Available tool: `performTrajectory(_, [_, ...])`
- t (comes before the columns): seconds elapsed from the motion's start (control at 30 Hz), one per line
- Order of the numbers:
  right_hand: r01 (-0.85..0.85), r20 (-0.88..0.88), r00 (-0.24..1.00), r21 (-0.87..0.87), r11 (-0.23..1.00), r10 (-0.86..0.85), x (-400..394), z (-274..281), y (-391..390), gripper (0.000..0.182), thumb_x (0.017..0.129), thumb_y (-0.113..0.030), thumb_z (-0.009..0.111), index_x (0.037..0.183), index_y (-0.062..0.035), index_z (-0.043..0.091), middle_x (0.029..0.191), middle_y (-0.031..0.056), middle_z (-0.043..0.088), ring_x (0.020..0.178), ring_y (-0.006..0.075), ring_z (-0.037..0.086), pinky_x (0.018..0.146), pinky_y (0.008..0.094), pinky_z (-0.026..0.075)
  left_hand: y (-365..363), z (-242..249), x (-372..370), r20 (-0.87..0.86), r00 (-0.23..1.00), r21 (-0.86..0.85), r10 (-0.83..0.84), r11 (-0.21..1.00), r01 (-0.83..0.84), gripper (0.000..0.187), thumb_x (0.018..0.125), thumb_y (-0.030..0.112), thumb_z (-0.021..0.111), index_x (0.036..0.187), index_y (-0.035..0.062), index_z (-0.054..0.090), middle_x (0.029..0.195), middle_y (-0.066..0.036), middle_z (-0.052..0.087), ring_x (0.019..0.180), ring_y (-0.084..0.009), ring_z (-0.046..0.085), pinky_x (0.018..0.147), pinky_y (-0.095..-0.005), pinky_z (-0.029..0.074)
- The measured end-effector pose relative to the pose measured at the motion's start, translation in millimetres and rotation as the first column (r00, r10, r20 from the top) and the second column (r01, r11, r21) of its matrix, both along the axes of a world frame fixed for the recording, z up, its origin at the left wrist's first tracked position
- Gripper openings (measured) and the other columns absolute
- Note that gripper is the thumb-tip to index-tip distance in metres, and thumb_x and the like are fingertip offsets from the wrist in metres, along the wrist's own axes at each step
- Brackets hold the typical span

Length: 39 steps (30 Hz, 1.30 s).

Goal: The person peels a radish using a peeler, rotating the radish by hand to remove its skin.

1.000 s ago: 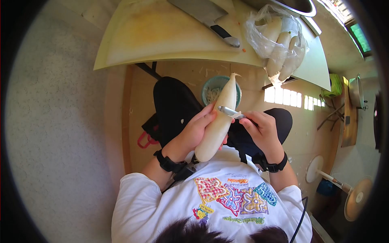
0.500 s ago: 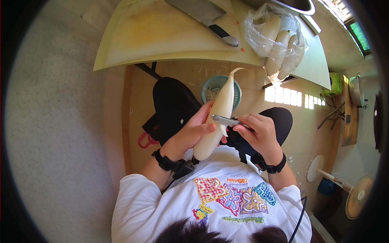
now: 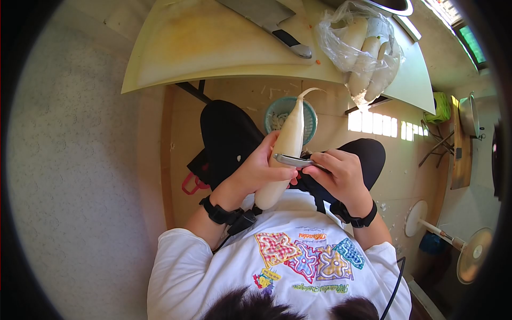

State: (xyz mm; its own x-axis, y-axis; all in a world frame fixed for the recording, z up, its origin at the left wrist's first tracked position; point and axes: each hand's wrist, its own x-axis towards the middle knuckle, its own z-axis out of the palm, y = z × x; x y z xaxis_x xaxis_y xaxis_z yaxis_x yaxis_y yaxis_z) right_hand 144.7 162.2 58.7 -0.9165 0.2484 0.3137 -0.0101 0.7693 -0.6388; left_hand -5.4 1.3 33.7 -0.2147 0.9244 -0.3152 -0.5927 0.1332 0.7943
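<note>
A long white radish (image 3: 291, 134) slants across my lap, its thin curved root tip pointing away from me. My left hand (image 3: 262, 169) wraps round its middle, with the thumb across the top. In my right hand (image 3: 337, 173) is a metal peeler (image 3: 294, 160), whose head lies across the radish just beyond my left thumb. Below the root end, a teal basket (image 3: 313, 130) on the floor holds pale peelings (image 3: 278, 120). The far side of the radish and some of my left fingers are hidden.
On the table (image 3: 240, 73) ahead lie a cleaver (image 3: 277, 31) with a black handle and a clear plastic bag (image 3: 341, 50) of several white radishes (image 3: 368, 58). A fan (image 3: 474, 256) stands at the right. Scraps dot the floor.
The strip of peel hanging beside the peeler no longer shows. My left thumb has shifted slightly right over the radish, and the radish has turned a little more upright.
</note>
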Motion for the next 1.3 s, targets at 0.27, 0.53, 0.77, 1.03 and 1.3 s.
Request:
performTrajectory(0.27, [0.019, 0.008, 1.000, -0.017, 1.000, -0.019, -2, 0, 1, 0.024, 0.077, -0.029, 0.078, 0.086, -0.0089, 0.069, 0.067, 0.0061, 0.061, 0.056, 0.0232, 0.060, 0.049, 0.0328, 0.046, -2, -1, -4, 0.035, 0.999, 0.013, -0.042, 0.999, 0.041, 0.072, 0.084, 0.004, 0.070, 0.141, 0.0050, 0.027, 0.107, -0.009, 0.059, 0.086, -0.0138, 0.064, 0.074, -0.0315, 0.057])
performTrajectory(0.53, [-0.005, 0.003, 1.000, -0.041, 0.999, 0.005, -3, 0, 4, 0.022, 0.078, -0.026, 0.077, 0.086, -0.0073, 0.069, 0.069, 0.0069, 0.064, 0.056, 0.0230, 0.062, 0.049, 0.0316, 0.047, -5, -2, -4, 0.053, 0.997, 0.050, -0.060, 0.997, 0.057, 0.077, 0.084, 0.006, 0.071, 0.144, 0.0059, 0.023, 0.106, -0.009, 0.059, 0.083, -0.0149, 0.063, 0.069, -0.0330, 0.056])
performTrajectory(0.77, [0.017, 0.026, 1.000, -0.079, 0.997, -0.015, -4, -1, 2, 0.021, 0.078, -0.026, 0.077, 0.084, -0.0070, 0.070, 0.068, 0.0070, 0.064, 0.056, 0.0234, 0.062, 0.049, 0.0311, 0.047, -6, 3, -5, 0.035, 0.998, -0.005, -0.061, 0.998, 0.061, 0.077, 0.084, 0.006, 0.071, 0.145, 0.0062, 0.023, 0.103, -0.010, 0.060, 0.081, -0.0155, 0.064, 0.069, -0.0329, 0.056])
performTrajectory(1.03, [0.102, -0.002, 0.995, -0.105, 0.989, -0.103, -6, -17, 7, 0.024, 0.077, -0.028, 0.078, 0.084, -0.0061, 0.070, 0.067, 0.0079, 0.063, 0.054, 0.0236, 0.060, 0.048, 0.0314, 0.046, -7, 0, -4, 0.086, 0.993, -0.003, -0.081, 0.997, 0.082, 0.078, 0.083, 0.004, 0.070, 0.144, 0.0063, 0.023, 0.099, -0.010, 0.060, 0.078, -0.0163, 0.064, 0.067, -0.0332, 0.056])
performTrajectory(1.3, [0.063, 0.033, 0.998, -0.130, 0.990, -0.059, -6, -9, 12, 0.026, 0.077, -0.029, 0.079, 0.084, -0.0056, 0.070, 0.066, 0.0088, 0.062, 0.054, 0.0239, 0.059, 0.048, 0.0315, 0.045, -8, 3, -7, 0.043, 0.991, -0.031, -0.129, 0.991, 0.130, 0.076, 0.082, 0.004, 0.070, 0.143, 0.0062, 0.025, 0.099, -0.009, 0.060, 0.078, -0.0156, 0.063, 0.067, -0.0330, 0.056])
